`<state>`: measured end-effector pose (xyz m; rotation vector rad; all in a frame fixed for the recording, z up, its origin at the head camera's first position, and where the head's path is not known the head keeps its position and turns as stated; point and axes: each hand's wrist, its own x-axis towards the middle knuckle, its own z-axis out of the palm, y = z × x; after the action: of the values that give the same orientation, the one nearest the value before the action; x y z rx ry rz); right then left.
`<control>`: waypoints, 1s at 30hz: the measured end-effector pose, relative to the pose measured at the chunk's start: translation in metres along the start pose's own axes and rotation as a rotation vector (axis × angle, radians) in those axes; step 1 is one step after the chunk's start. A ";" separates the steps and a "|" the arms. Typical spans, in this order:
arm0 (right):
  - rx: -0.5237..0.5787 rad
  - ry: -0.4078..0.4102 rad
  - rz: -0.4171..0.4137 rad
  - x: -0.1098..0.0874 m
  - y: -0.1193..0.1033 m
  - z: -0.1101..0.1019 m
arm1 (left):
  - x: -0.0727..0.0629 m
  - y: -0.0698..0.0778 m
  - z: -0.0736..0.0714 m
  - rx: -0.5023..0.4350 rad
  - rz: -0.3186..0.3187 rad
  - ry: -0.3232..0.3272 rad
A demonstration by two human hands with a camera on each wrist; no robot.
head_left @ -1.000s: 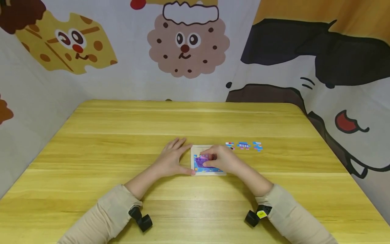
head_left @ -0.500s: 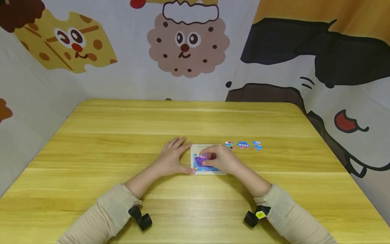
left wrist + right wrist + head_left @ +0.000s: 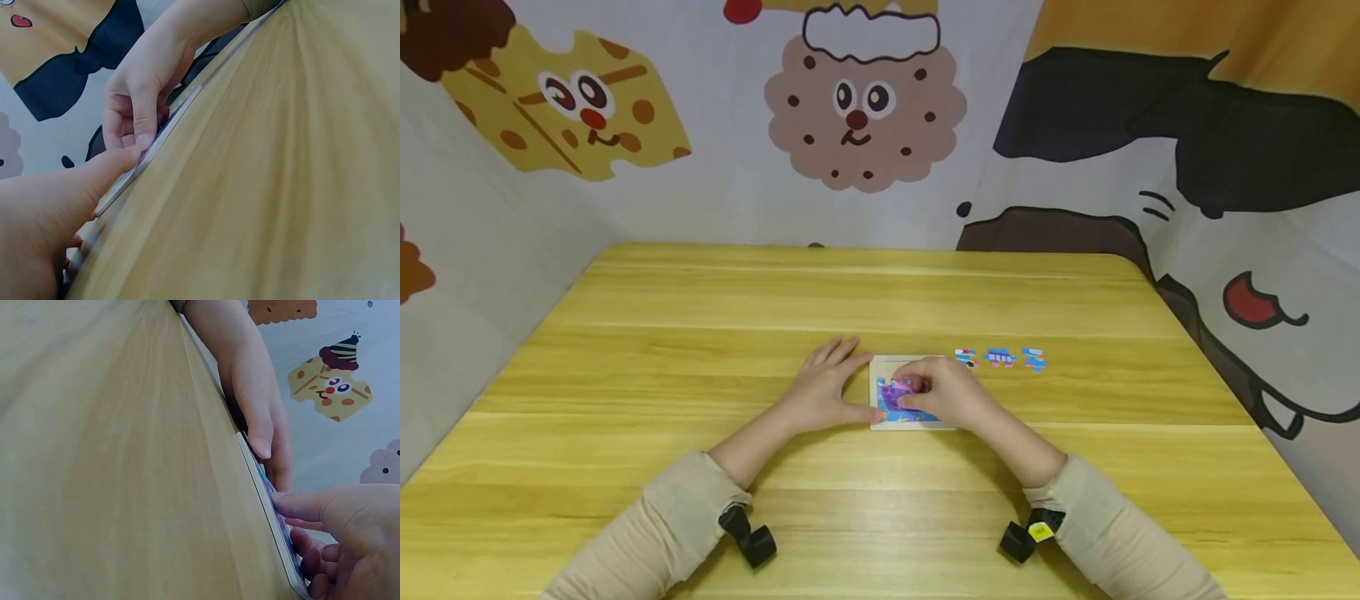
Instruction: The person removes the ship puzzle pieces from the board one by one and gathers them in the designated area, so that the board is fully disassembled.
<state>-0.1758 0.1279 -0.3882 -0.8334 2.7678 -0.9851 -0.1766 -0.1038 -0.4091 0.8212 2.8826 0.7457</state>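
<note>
A small square jigsaw puzzle tray [image 3: 913, 427] with a pale border lies on the table, its lower part filled with a blue and purple picture. My right hand [image 3: 953, 392] is over its right side, with thumb and forefinger bent together at a purple puzzle piece [image 3: 891, 395]; the other fingers are curled under and partly hide the picture. On the left, my left hand [image 3: 818, 396] is spread beside the tray, its thumb on the lower left corner and its forefinger by the upper left corner. The right wrist view shows the right thumb [image 3: 300, 503] pressed at the tray's picture.
Three loose puzzle pieces, one with red and white [image 3: 965, 357], one striped [image 3: 1000, 357] and one blue [image 3: 1033, 359], lie in a row right of the tray. The wooden table [image 3: 865, 517] reaches back to a cartoon-printed curtain [image 3: 722, 200].
My left thumb has slid slightly up from the tray's lower left edge onto its corner. The right hand stays at the purple piece, with hardly any shift. The loose pieces have not moved.
</note>
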 end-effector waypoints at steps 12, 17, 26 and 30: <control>0.031 0.027 0.054 0.000 0.001 0.002 | 0.003 0.013 0.001 -0.041 -0.096 -0.014; 0.032 0.067 0.043 -0.002 0.000 0.005 | 0.003 0.015 -0.001 -0.057 -0.110 -0.023; 0.021 0.172 -0.049 -0.008 0.005 0.012 | 0.003 0.014 -0.001 -0.076 -0.117 -0.024; 0.045 0.201 -0.043 -0.007 0.006 0.014 | 0.004 0.013 0.000 -0.074 -0.117 -0.021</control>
<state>-0.1688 0.1280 -0.4033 -0.8342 2.8899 -1.1969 -0.1737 -0.0924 -0.4027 0.6418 2.8360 0.8200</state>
